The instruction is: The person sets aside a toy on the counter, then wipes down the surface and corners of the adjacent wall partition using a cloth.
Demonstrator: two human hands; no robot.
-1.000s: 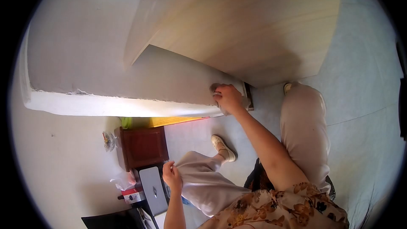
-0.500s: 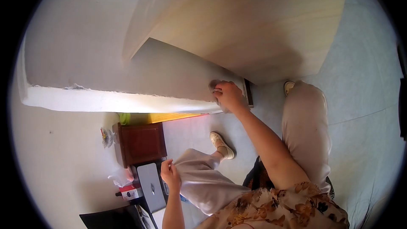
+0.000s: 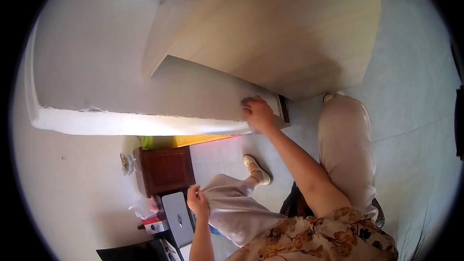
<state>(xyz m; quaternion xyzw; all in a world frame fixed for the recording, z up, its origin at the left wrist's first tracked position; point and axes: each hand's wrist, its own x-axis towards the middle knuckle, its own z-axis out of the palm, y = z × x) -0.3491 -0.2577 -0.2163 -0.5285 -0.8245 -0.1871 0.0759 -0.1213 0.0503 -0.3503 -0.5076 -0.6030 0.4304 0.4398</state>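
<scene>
My right hand (image 3: 260, 116) is closed round a small grey cloth-like wad (image 3: 248, 101), pressed to the lower part of a white wall (image 3: 203, 87) close to its chipped corner edge. My fingers cover most of the wad, so its exact kind does not show. Beside my bent left knee (image 3: 222, 198), my left hand (image 3: 197, 202) is held with the fingers curled in, and nothing shows in it.
A pale wooden panel (image 3: 290, 34) juts out above my right hand. Left of my legs stand a red-brown wooden cabinet (image 3: 166, 170), a grey case (image 3: 178, 217) and a black screen (image 3: 133, 251). My shoe (image 3: 257, 170) rests on the grey tiled floor (image 3: 406, 92).
My view has shifted slightly, so the wall and cabinet sit lower and more to the right. My right hand stays at the wall with the wad, slightly turned. My left hand keeps its curl.
</scene>
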